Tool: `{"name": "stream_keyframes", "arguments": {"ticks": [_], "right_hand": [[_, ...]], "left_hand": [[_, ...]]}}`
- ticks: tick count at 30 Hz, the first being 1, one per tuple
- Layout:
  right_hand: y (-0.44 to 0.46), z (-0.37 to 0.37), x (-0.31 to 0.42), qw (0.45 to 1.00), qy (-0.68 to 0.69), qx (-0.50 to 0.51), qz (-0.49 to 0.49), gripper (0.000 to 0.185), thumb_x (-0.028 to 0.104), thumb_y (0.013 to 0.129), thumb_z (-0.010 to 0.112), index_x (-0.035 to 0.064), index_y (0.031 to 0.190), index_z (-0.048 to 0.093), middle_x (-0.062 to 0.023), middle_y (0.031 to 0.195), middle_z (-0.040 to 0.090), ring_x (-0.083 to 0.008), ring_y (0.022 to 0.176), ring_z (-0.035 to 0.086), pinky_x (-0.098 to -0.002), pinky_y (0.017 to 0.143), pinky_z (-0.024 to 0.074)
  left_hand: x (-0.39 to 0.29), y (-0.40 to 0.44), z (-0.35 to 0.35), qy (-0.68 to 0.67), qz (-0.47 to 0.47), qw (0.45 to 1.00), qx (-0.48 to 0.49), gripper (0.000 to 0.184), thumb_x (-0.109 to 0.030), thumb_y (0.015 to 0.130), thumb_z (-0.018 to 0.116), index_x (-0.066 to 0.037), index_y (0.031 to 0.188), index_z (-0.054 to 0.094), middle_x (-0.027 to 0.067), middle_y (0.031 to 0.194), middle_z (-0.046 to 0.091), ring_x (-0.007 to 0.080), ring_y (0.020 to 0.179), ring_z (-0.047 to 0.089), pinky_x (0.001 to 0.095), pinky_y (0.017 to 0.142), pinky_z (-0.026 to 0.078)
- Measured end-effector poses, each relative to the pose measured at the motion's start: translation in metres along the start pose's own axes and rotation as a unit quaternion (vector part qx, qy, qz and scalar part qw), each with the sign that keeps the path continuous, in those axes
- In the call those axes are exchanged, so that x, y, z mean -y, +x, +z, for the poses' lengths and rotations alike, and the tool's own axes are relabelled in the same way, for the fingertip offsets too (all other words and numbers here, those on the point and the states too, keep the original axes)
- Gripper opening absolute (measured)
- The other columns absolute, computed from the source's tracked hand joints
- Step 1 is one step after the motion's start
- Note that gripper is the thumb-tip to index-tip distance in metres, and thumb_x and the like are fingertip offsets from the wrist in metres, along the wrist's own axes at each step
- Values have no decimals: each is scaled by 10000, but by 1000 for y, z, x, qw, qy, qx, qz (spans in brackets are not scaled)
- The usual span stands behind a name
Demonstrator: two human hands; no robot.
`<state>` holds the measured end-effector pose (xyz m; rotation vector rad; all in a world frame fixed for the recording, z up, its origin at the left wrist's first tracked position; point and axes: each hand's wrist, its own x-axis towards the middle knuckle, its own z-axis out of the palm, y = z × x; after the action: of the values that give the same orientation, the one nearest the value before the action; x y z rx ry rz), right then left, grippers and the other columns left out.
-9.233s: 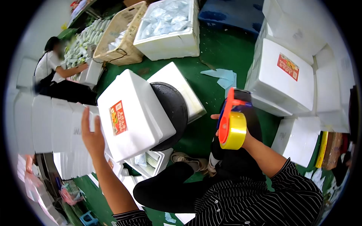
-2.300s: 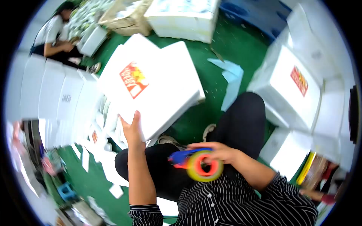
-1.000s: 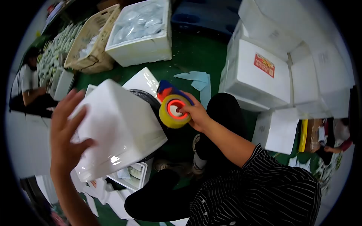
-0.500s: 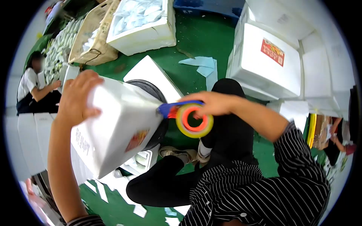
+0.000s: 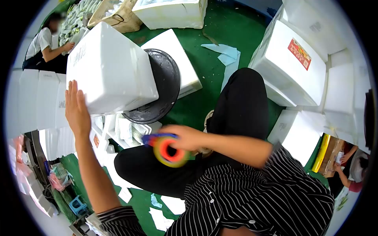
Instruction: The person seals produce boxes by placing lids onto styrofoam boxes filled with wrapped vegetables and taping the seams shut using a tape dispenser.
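Observation:
A white foam box (image 5: 112, 70) rests tilted on a round black stool top (image 5: 163, 82). My left hand (image 5: 77, 108) lies against the box's lower left side, fingers stretched and apart. Below the box and to its right, my right hand (image 5: 185, 137) grips a blue and red tape dispenser (image 5: 171, 150) with a yellow roll; hand and dispenser are smeared by motion. Behind the stool lies another white foam box (image 5: 173, 55). An open foam box (image 5: 130, 131) holding net-wrapped produce sits below the stool.
Foam boxes (image 5: 291, 63) are stacked on the right, one with a red label. A person (image 5: 45, 45) sits at the upper left near piled green produce (image 5: 75, 21). Pale blue scraps (image 5: 228, 57) lie on the green floor. Another person's arm (image 5: 342, 175) shows at far right.
The box on the stool has turned, so its red label no longer shows. My right hand with the dispenser has moved down and left, away from the box. My left hand is lower on the box.

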<state>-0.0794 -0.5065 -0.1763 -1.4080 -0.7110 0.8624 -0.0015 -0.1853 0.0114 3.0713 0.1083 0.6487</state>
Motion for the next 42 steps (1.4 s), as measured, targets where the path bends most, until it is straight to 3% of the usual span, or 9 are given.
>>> {"name": "stream_keyframes", "arguments": {"ticks": [2, 8, 14, 19, 23, 26, 38, 40, 42], "right_hand": [[123, 13, -7, 988, -22, -146, -36, 600, 148, 859, 645, 50, 1440, 532, -237, 1355, 595, -312, 1235, 598, -402, 1070, 461], [122, -69, 37, 969, 165, 103, 153, 733, -26, 744, 700, 72, 1457, 559, -151, 1343, 641, -237, 1231, 602, -346, 1106, 436], [189, -27, 26, 994, 10, 80, 80, 618, 34, 771, 645, 80, 1387, 617, -163, 1215, 700, -221, 1068, 686, -337, 906, 560], [199, 12, 53, 964, -148, 209, 72, 571, 175, 816, 695, 50, 1363, 592, -219, 1241, 662, -343, 1120, 644, -424, 961, 503], [87, -103, 56, 931, 194, 297, 85, 707, 194, 786, 776, -37, 1417, 556, -197, 1464, 559, -322, 1351, 536, -410, 1166, 382], [78, -156, 37, 861, 496, 71, -86, 581, 240, 909, 703, 31, 1424, 535, -164, 1404, 598, -354, 1269, 588, -446, 1142, 407], [307, -210, -10, 818, 549, -130, -113, 450, 277, 1045, 500, 111, 1463, 492, -102, 1398, 599, -259, 1299, 573, -394, 1161, 404], [296, -211, -17, 781, 599, -138, -113, 451, 278, 1045, 501, 107, 1462, 492, -106, 1390, 603, -255, 1293, 577, -395, 1152, 417], [268, -206, -18, 734, 653, -135, -130, 452, 279, 1044, 502, 104, 1461, 492, -110, 1381, 606, -251, 1288, 580, -395, 1144, 429]], "left_hand": [[-30, -9, 4, 101, -30, 994, -34, 501, -382, 1087, 381, -102, 1474, 531, 123, 1552, 482, 331, 1462, 401, 437, 1195, 303], [-25, -2, -10, 127, -46, 990, -52, 499, -483, 1046, 464, -156, 1378, 639, 44, 1436, 611, 213, 1357, 517, 445, 1128, 300], [-39, 3, 12, 100, -46, 984, -136, 717, -699, 935, 518, -78, 1245, 699, 92, 1281, 676, 293, 1181, 545, 423, 1078, 327], [-21, -23, -11, -46, -25, 994, -91, 580, -524, 977, 560, -52, 1306, 641, 112, 1346, 632, 317, 1187, 550, 436, 1064, 400], [88, -52, 54, -518, -341, 701, -353, 466, -390, 1069, 444, -11, 1297, 589, 161, 1264, 646, 264, 1175, 610, 430, 1009, 508], [113, -43, 121, -772, -419, 478, 2, 535, -447, 1079, 393, -19, 1376, 515, 150, 1349, 583, 266, 1218, 592, 415, 1002, 518], [28, -11, 111, -914, -184, 353, -82, 644, -526, 1046, 464, -10, 1429, 423, 152, 1382, 547, 273, 1252, 562, 379, 1047, 487], [42, -11, 100, -897, -158, 410, -48, 666, -539, 1040, 476, -8, 1438, 408, 152, 1388, 541, 275, 1258, 557, 373, 1055, 482], [47, -6, 89, -692, -284, 657, 100, 668, -430, 1011, 591, 5, 1465, 365, 168, 1427, 504, 267, 1290, 524, 409, 1133, 399]]}}
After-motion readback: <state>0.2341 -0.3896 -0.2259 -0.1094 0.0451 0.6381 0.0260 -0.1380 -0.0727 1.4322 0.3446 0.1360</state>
